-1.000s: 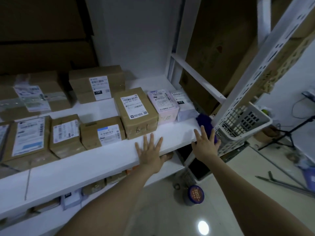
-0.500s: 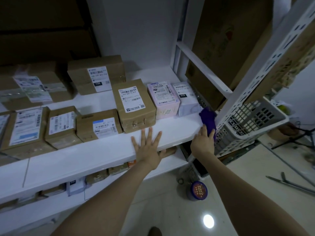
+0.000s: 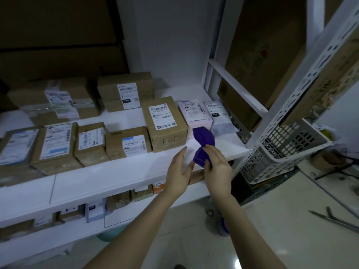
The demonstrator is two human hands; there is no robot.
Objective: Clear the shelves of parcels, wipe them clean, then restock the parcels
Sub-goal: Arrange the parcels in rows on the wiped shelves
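Left hand (image 3: 177, 171) has come off the shelf (image 3: 97, 181), fingers straight and relaxed. I see the right hand (image 3: 217, 167) pinching the purple cloth (image 3: 204, 144), raised above the shelf's front edge, labelled parcels (image 3: 167, 123) behind.

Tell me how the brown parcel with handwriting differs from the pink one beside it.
The brown parcel is cardboard-coloured and wider; the pink parcel is pale and narrower. The brown parcel shows pen marks on its front; the pink parcel's front is partly hidden by a purple cloth. Both sit on the white shelf, white labels on top.
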